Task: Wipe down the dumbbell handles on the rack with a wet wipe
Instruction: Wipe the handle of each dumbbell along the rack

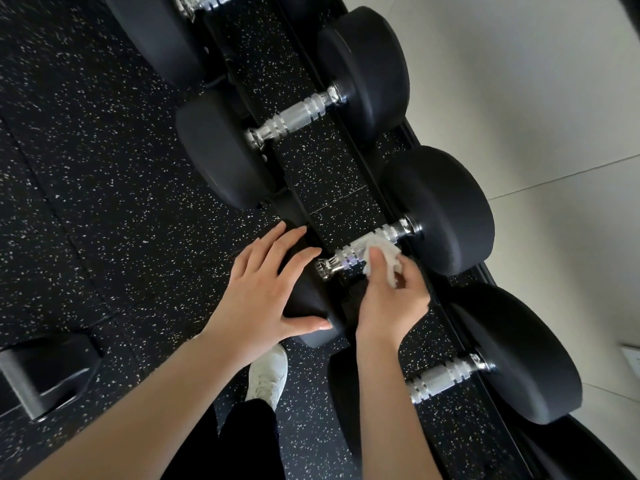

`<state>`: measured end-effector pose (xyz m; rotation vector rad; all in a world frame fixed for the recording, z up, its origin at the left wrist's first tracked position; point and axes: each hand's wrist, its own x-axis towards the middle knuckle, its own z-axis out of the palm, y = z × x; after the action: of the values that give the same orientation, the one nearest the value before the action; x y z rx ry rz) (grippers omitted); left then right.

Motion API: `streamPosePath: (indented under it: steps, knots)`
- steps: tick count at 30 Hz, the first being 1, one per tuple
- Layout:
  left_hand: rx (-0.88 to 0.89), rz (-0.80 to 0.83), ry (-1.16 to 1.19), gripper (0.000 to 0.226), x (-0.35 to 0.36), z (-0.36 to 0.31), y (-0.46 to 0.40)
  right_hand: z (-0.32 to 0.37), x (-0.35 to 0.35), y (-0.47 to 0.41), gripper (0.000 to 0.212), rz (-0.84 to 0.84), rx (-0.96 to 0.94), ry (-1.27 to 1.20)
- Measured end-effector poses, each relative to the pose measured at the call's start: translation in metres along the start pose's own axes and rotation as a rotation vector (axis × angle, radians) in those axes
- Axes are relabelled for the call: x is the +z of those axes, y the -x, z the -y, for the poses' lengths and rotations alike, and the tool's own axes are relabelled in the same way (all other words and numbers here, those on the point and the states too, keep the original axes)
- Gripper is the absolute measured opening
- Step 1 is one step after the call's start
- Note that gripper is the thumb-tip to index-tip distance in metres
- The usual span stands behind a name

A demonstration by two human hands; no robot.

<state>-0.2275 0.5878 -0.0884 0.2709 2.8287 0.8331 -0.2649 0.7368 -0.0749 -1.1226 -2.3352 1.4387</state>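
Floor: speckled black rubber floor (pixel 104 168) fills the left; I see my white shoe (pixel 268 375) below.
Left hand: my left hand (pixel 263 292) lies flat with fingers spread on the near black head (pixel 308 306) of the dumbbell I am working on, steadying it; this grip is wide and holds nothing.
Handle: the knurled chrome handle (pixel 346 259) runs up and right from that head.
Wipe: the white wipe (pixel 384 254) is draped on the handle's right half.
Right hand: my right hand (pixel 391 296) pinches the wipe against the handle, thumb on top.
Rack: the rack (pixel 322 174) carries more dumbbells, with the wall (pixel 519 98) behind it.
Progress: I judge this handle partly done; its left end is bare. Whether the handle above (pixel 298 116) and the handle below (pixel 446 375) are wiped, I cannot tell.
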Motion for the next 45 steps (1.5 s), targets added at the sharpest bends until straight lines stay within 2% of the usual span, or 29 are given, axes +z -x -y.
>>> streamPosePath:
  steps: [2, 5, 11, 15, 22, 26, 30, 34, 38, 42, 45]
  knots:
    - [-0.003, 0.002, 0.009, 0.088, 0.000, 0.000, 0.000, 0.009, 0.008, -0.010, 0.025, -0.139, -0.005, -0.054]
    - [-0.010, 0.004, 0.013, 0.088, 0.000, 0.000, 0.000, 0.018, 0.024, -0.021, 0.023, -0.262, 0.009, -0.097]
    - [-0.008, 0.001, 0.022, 0.086, 0.000, 0.000, 0.000, 0.022, 0.047, -0.030, 0.017, -0.326, 0.080, -0.138]
    - [-0.004, -0.011, 0.021, 0.085, 0.001, 0.000, 0.000, 0.021, 0.046, -0.031, 0.016, -0.239, 0.017, 0.147]
    - [-0.012, -0.020, 0.026, 0.085, 0.001, 0.001, 0.000, 0.025, 0.041, -0.023, 0.036, 0.191, -0.112, 0.626]
    - [0.001, -0.054, 0.038, 0.083, 0.001, 0.001, 0.000, 0.015, 0.041, 0.002, 0.040, 0.384, -0.123, 0.684]
    - [0.005, -0.051, 0.037, 0.083, 0.001, 0.001, -0.001, 0.014, 0.038, -0.001, 0.042, 0.471, -0.103, 0.684]
    - [0.001, -0.024, 0.019, 0.086, 0.000, 0.002, -0.001, 0.014, 0.034, -0.004, 0.036, 0.455, -0.233, 0.761]
    - [0.012, 0.001, 0.010, 0.086, -0.004, 0.003, 0.000, 0.015, 0.022, -0.013, 0.021, 0.287, -0.314, 0.725]
    - [0.030, 0.051, -0.008, 0.087, -0.010, 0.004, -0.001, 0.014, 0.009, -0.027, 0.021, 0.117, -0.338, 0.492]
    - [0.030, 0.085, -0.006, 0.086, -0.024, 0.006, -0.004, 0.019, 0.000, -0.025, 0.016, 0.174, -0.290, 0.349]
